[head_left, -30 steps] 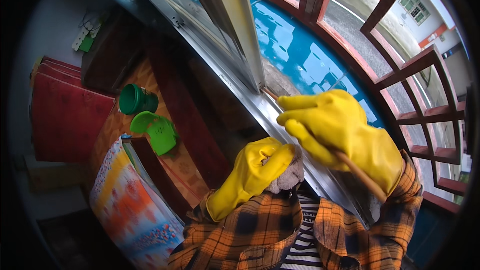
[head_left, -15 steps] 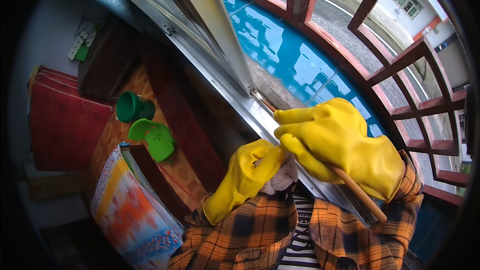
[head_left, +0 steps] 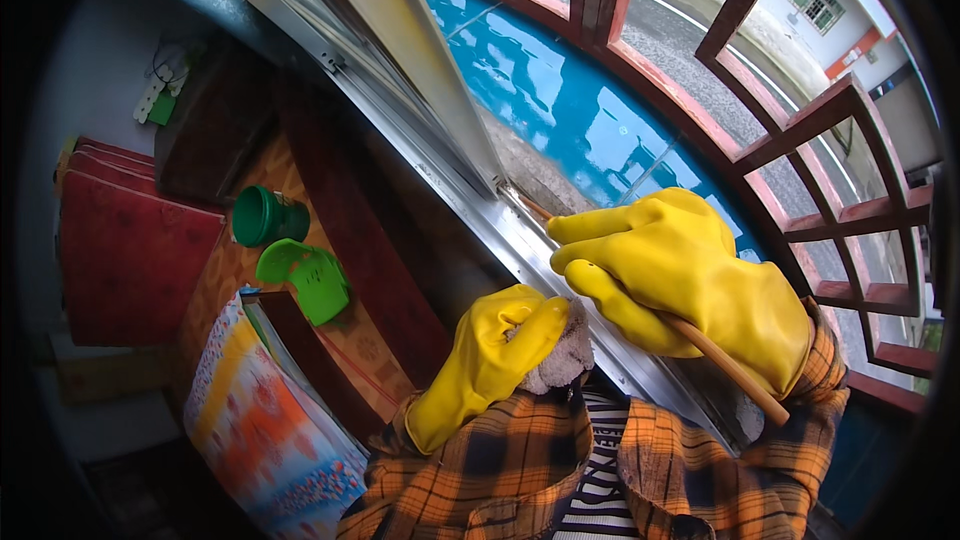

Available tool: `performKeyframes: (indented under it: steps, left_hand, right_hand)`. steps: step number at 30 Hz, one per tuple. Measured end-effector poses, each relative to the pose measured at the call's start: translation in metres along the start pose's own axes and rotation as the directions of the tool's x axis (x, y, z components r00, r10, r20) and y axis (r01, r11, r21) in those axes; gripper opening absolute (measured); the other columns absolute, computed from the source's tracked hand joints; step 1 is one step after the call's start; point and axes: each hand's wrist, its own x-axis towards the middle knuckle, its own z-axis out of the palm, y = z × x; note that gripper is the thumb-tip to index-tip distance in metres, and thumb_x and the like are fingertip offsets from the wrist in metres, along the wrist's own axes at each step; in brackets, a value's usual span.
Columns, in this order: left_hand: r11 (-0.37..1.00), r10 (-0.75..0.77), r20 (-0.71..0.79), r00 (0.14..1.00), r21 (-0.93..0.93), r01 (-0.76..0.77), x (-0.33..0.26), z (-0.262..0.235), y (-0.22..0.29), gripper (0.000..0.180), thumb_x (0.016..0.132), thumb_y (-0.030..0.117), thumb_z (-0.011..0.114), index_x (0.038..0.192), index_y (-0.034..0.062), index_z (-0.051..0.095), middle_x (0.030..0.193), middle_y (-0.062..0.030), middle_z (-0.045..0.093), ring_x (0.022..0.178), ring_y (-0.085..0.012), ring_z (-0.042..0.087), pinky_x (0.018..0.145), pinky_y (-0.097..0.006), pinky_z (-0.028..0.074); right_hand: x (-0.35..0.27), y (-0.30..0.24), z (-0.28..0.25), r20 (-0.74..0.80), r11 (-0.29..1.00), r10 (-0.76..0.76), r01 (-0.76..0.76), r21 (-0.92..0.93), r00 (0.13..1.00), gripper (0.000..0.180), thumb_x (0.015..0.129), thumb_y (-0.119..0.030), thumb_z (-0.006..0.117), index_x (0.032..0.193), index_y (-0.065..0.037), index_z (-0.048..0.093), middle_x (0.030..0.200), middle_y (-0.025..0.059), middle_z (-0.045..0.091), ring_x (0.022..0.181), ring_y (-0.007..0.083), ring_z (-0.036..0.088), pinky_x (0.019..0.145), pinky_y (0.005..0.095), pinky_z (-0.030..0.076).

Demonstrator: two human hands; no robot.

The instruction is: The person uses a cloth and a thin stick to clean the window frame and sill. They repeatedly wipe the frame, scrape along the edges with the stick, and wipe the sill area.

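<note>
In a yellow rubber glove, my right hand (head_left: pixel 680 280) is closed round a thin wooden stick (head_left: pixel 735 375). The stick's far end reaches the track of the aluminium window frame (head_left: pixel 490 225), close to the lower corner of the sliding sash (head_left: pixel 420 70). What its tip touches is too small to make out. My left hand (head_left: pixel 490 360), gloved alike, grips a bunched greyish-pink cloth (head_left: pixel 562 355) in front of my chest, on the room side of the frame.
Outside lie a glossy blue tiled ledge (head_left: pixel 550 90) and a reddish window grille (head_left: pixel 720 50). Inside, below, are a dark green bucket (head_left: pixel 268 216), a light green plastic stool (head_left: pixel 318 285), a red folded pad (head_left: pixel 135 240) and a colourful patterned cover (head_left: pixel 260 410).
The stick has slid slightly back toward me, its near end lower and farther right. My right hand shifted a little with it. My left hand stays nearly in place with the cloth.
</note>
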Motion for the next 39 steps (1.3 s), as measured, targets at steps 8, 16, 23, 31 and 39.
performKeyframes:
  steps: [8, 16, 23, 31, 39]
  left_hand:
    - [0.999, -0.042, 0.066, 0.997, -0.002, 0.042, 0.004, -0.003, 0.005, 0.031, 0.109, 0.017, 0.068, 0.085, -0.0016, 0.071, 0.082, -0.0064, 0.070, 0.071, -0.0134, 0.066, 0.063, -0.031, 0.049]
    - [0.992, -0.088, 0.068, 0.994, -0.081, 0.093, 0.003, 0.000, 0.003, 0.029, 0.110, 0.016, 0.067, 0.087, -0.0021, 0.071, 0.083, -0.0067, 0.071, 0.072, -0.0132, 0.066, 0.063, -0.031, 0.050]
    - [1.000, -0.020, 0.033, 0.999, -0.010, 0.020, 0.004, 0.003, 0.012, 0.028, 0.110, 0.014, 0.067, 0.089, -0.0040, 0.070, 0.084, -0.0060, 0.068, 0.074, -0.0135, 0.062, 0.065, -0.033, 0.048]
    - [0.998, 0.070, 0.014, 0.997, -0.008, -0.070, 0.003, -0.001, -0.007, 0.027, 0.109, 0.014, 0.068, 0.089, -0.0032, 0.070, 0.084, -0.0078, 0.067, 0.074, -0.0146, 0.062, 0.065, -0.033, 0.048]
    - [0.996, 0.080, -0.031, 0.996, 0.025, -0.080, 0.001, -0.001, -0.015, 0.028, 0.108, 0.014, 0.068, 0.086, -0.0029, 0.069, 0.081, -0.0097, 0.066, 0.072, -0.0184, 0.060, 0.066, -0.036, 0.047]
  right_hand:
    - [-0.005, 0.016, 0.015, 0.071, 0.998, 0.050, -0.047, -0.042, 0.996, 0.024, 0.103, -0.020, 0.065, 0.086, -0.005, 0.070, 0.120, 0.0194, 0.078, 0.086, 0.0435, 0.073, 0.072, 0.0466, 0.061]
    - [-0.009, 0.018, 0.008, 0.092, 0.998, 0.067, -0.067, -0.001, 0.994, 0.018, 0.100, -0.019, 0.069, 0.092, -0.002, 0.071, 0.113, 0.0237, 0.078, 0.083, 0.0457, 0.073, 0.072, 0.0497, 0.061]
    - [-0.012, 0.034, 0.000, 0.110, 0.984, -0.101, 0.083, 0.155, 0.989, 0.020, 0.101, -0.018, 0.067, 0.088, -0.002, 0.067, 0.107, 0.0206, 0.074, 0.082, 0.0463, 0.069, 0.069, 0.0512, 0.057]
    - [-0.014, 0.036, 0.012, 0.116, 0.991, -0.120, 0.113, 0.068, 0.986, 0.018, 0.095, -0.018, 0.070, 0.094, 0.000, 0.073, 0.120, 0.0225, 0.074, 0.090, 0.0436, 0.073, 0.074, 0.0485, 0.060]
    - [-0.016, 0.025, -0.005, 0.132, 0.988, -0.058, 0.039, 0.148, 0.990, 0.021, 0.093, -0.019, 0.073, 0.094, 0.002, 0.077, 0.120, 0.0243, 0.077, 0.097, 0.0439, 0.075, 0.080, 0.0485, 0.062]
